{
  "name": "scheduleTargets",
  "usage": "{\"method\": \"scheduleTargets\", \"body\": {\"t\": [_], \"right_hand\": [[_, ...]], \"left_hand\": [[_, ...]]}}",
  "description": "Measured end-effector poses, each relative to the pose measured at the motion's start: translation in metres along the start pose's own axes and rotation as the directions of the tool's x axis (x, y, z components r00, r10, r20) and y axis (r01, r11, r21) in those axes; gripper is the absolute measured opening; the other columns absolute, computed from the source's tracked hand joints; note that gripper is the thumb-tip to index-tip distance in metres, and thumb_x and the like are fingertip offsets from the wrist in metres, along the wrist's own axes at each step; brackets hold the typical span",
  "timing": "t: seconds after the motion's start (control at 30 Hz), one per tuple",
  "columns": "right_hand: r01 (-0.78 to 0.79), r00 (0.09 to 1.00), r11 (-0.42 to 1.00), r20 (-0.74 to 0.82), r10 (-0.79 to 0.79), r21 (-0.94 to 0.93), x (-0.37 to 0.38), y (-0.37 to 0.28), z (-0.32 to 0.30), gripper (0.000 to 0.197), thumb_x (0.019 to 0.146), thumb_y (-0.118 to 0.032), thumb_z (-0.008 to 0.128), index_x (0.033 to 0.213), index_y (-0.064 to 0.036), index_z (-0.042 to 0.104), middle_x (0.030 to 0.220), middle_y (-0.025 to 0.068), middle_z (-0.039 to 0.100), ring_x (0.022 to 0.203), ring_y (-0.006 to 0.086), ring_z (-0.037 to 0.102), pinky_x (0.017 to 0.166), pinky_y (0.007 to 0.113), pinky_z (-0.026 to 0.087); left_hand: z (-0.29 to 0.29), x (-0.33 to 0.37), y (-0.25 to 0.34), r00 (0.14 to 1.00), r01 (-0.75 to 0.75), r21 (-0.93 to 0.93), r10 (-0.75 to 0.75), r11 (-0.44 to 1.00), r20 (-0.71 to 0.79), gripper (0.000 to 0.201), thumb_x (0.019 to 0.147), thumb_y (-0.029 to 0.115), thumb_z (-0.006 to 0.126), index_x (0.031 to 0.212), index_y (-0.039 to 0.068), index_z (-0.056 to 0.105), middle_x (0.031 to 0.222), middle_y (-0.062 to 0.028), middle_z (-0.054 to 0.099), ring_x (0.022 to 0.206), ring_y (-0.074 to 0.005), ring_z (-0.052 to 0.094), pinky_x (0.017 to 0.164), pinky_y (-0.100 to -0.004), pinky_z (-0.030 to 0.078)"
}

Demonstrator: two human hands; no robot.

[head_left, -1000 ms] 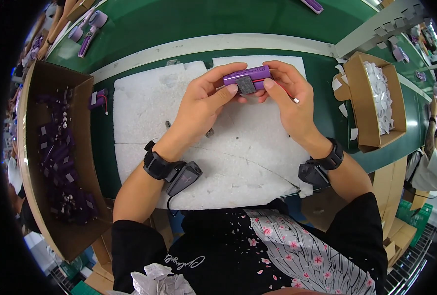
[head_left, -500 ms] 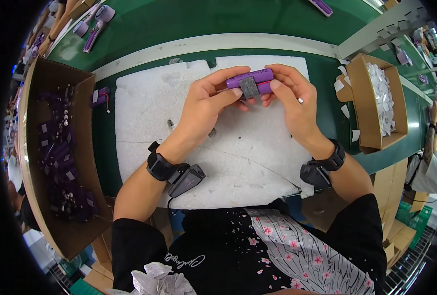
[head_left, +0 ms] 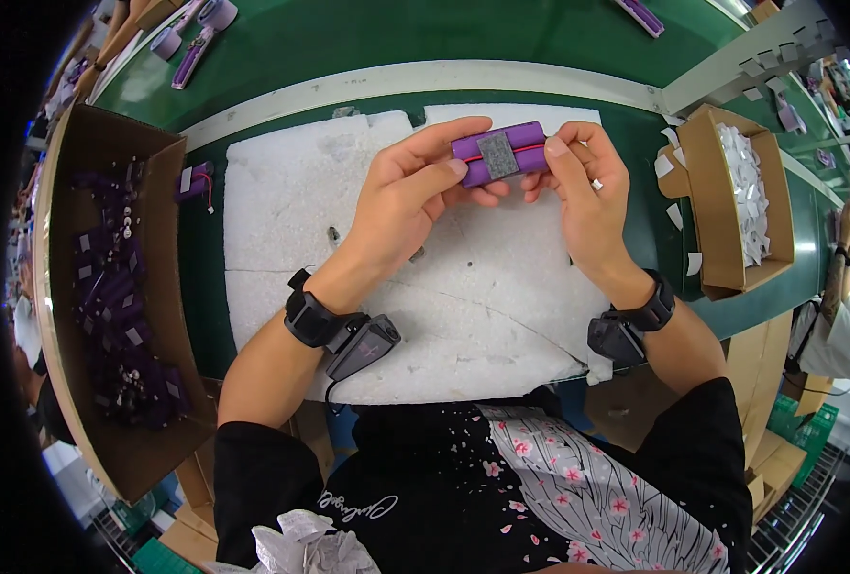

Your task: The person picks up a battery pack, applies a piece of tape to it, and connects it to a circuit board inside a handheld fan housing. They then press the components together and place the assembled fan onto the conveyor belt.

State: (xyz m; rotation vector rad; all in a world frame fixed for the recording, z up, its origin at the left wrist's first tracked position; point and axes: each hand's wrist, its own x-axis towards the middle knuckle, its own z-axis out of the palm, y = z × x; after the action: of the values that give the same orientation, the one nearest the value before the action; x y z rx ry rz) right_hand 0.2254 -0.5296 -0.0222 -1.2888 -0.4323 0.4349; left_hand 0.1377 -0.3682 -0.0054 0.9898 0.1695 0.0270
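Between my two hands is a purple battery pack [head_left: 528,135], two cells side by side with a red wire along the groove. A grey foam pad [head_left: 497,155] lies across its middle. My left hand [head_left: 401,191] is closed on the pack's left end, thumb on the near cell. At the right end, the thumb and fingers of my right hand [head_left: 587,196] pinch it. The pack is held above a white foam board [head_left: 482,306]. Each wrist carries a black strap with a small device.
On the left stands a cardboard box [head_left: 181,277] of purple packs; another battery pack [head_left: 192,182] with wires lies beside it. At right, a smaller cardboard box [head_left: 697,191] holds white pieces, some scattered nearby. Beyond a pale rail [head_left: 425,77], purple devices rest on the green surface [head_left: 396,33].
The battery pack has moved slightly right and turned, so both cells, the pad and the red wire now face up more fully. My right fingers have shifted at its end.
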Motion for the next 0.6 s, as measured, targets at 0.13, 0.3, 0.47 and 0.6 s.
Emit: {"method": "scheduleTargets", "body": {"t": [0.13,0.3,0.47,0.6], "right_hand": [[0.013,1.000,1.000,-0.009,-0.013,0.009,0.0010,-0.0023,0.0012,0.013,0.091,-0.012,0.050,0.093,-0.0002,0.048,0.079,0.0086,0.058,0.062,0.0135,0.057,0.055,0.026,0.047],[0.009,1.000,1.000,0.015,-0.009,-0.023,-0.0002,-0.0040,0.0024,0.015,0.090,-0.012,0.052,0.097,0.0012,0.049,0.081,0.0096,0.060,0.064,0.0133,0.057,0.055,0.025,0.047],[0.061,0.998,0.995,0.034,-0.059,-0.073,-0.0027,-0.0084,0.0062,0.019,0.090,-0.011,0.052,0.103,0.0029,0.051,0.084,0.0109,0.061,0.064,0.0132,0.058,0.055,0.025,0.047],[0.055,0.998,0.998,0.028,-0.054,-0.033,-0.0015,-0.0068,0.0055,0.022,0.090,-0.011,0.052,0.106,0.0035,0.051,0.086,0.0115,0.061,0.064,0.0136,0.058,0.054,0.025,0.047]], "left_hand": [[-0.0009,0.0008,0.0009,1.000,0.001,-0.012,0.000,1.000,0.018,0.039,0.085,-0.003,0.038,0.123,-0.005,0.047,0.109,-0.0180,0.057,0.088,-0.0230,0.061,0.076,-0.0306,0.051],[-0.0029,0.0015,0.0009,1.000,-0.008,-0.014,0.008,1.000,-0.016,0.039,0.085,-0.003,0.038,0.122,-0.005,0.047,0.107,-0.0181,0.058,0.087,-0.0232,0.062,0.073,-0.0299,0.051],[-0.0034,0.0009,0.0009,0.999,0.020,-0.073,-0.024,0.997,-0.049,0.039,0.085,-0.003,0.038,0.122,-0.005,0.048,0.106,-0.0184,0.059,0.086,-0.0235,0.062,0.072,-0.0296,0.052],[-0.0027,0.0011,0.0015,0.998,0.025,-0.058,-0.028,0.998,-0.048,0.039,0.085,-0.003,0.038,0.122,-0.004,0.049,0.105,-0.0183,0.059,0.085,-0.0235,0.062,0.070,-0.0297,0.052]]}}
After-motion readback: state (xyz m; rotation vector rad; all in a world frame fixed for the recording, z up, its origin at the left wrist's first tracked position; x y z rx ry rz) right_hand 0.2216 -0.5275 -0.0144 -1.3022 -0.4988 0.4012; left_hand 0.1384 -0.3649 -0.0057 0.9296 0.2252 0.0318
